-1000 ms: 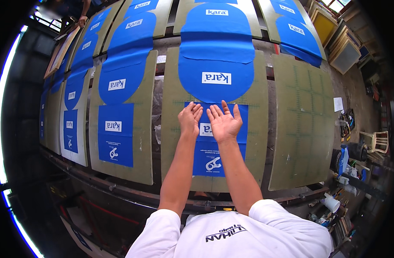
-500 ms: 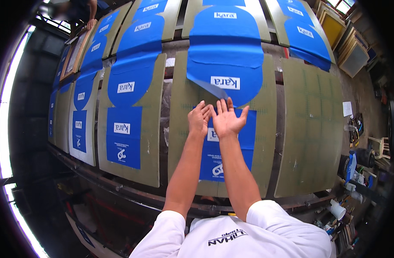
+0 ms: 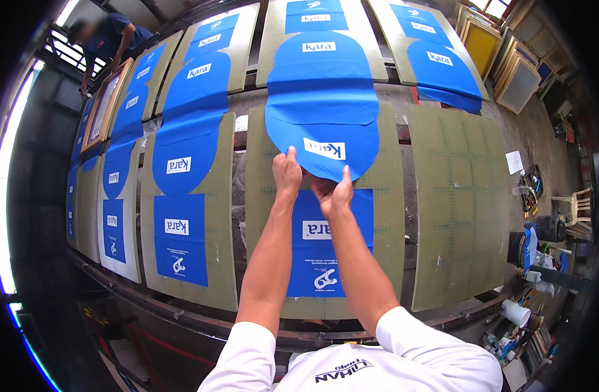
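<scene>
A blue sheet [image 3: 322, 104] with a rounded end and a white printed label lies over the olive grid-marked board [image 3: 388, 215] in the middle. My left hand [image 3: 288, 168] grips the sheet's lower curved edge, thumb on top. My right hand [image 3: 333, 193] holds the same edge a little to the right, thumb up, fingers partly hidden under the raised material. Just below, a square blue piece [image 3: 332, 255] with printing lies flat on that board, partly behind my right forearm.
Similar boards with blue pieces [image 3: 182, 251] stand in rows; a grid-marked board [image 3: 457, 215] is right. At back left, a co-worker [image 3: 120, 36] reaches to a wooden frame [image 3: 103, 104]. Stacked frames [image 3: 515, 85], a chair [image 3: 574, 209] and a white bucket [image 3: 515, 313] line the right side.
My hands have gone from open, palms up, to gripping the sheet's curved edge, now lifted. The co-worker leans further into view. The whole view has shifted, with the boards lower in the picture.
</scene>
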Available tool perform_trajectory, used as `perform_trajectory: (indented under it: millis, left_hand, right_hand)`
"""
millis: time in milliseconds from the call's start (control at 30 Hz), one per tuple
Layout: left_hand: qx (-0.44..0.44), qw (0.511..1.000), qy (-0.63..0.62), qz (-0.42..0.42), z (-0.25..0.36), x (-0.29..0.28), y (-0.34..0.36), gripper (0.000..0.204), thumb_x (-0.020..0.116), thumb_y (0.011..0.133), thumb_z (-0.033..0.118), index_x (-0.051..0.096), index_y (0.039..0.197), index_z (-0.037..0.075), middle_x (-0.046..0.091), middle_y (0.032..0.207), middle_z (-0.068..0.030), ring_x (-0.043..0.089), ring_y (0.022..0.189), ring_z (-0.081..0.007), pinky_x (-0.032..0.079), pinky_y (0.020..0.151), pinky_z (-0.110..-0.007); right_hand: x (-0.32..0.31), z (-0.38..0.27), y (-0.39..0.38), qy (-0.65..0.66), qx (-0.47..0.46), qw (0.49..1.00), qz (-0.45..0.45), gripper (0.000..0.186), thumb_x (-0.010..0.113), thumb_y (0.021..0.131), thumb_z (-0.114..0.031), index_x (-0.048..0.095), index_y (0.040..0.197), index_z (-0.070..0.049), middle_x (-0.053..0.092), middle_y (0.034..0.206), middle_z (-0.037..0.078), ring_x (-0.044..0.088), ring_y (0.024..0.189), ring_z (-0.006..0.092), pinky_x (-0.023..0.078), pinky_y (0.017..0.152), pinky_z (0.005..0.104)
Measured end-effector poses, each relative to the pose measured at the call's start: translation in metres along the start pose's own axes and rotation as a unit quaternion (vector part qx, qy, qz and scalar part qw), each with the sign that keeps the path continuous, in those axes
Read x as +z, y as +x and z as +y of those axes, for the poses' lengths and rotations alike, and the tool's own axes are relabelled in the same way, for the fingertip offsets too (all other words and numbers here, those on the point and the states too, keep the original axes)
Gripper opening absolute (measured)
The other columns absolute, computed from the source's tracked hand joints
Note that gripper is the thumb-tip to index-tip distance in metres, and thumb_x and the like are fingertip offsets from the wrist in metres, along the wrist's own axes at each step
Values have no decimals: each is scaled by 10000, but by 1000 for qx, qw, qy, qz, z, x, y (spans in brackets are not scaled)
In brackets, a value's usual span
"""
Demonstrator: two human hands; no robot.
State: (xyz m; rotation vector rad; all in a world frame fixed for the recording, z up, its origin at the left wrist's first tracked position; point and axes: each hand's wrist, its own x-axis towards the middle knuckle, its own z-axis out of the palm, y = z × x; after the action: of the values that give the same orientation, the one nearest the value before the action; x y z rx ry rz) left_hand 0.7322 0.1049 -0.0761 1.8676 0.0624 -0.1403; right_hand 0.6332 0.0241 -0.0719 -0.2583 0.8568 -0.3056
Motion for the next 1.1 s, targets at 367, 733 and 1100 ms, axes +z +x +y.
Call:
perform_trajectory:
  millis: [367, 733, 1100]
  left_hand:
    - [31, 985, -156, 62, 141, -19, -27, 447, 504, 952, 256, 381, 581, 40, 367, 568, 4, 339, 557, -114, 284, 518, -358]
    - [-22, 915, -383, 123, 185, -189, -253, 151, 606, 916, 121, 631, 977, -14, 574, 840, -28, 599, 760, -124, 485, 693, -265]
    - [-3, 836, -473, 279, 108, -401, -640, 113, 620, 875, 92, 665, 858, -10, 663, 748, -40, 617, 565, -95, 489, 511, -220]
  right_hand:
    - [36, -83, -41, -122, -170, 977, -30, 226, 520, 973, -328, 525, 952, -103, 574, 754, 29, 534, 557, 153, 419, 509, 295]
    - [-42, -64, -137, -19, -4, 960, -279, 804, 264, 924, -721, 564, 1202, -28, 642, 1013, 77, 594, 870, 216, 513, 777, 372]
    - [-79, 32, -277, -368, 120, 853, -350, 355, 548, 969, -284, 594, 1238, -57, 618, 1186, 72, 600, 1076, 229, 505, 925, 379]
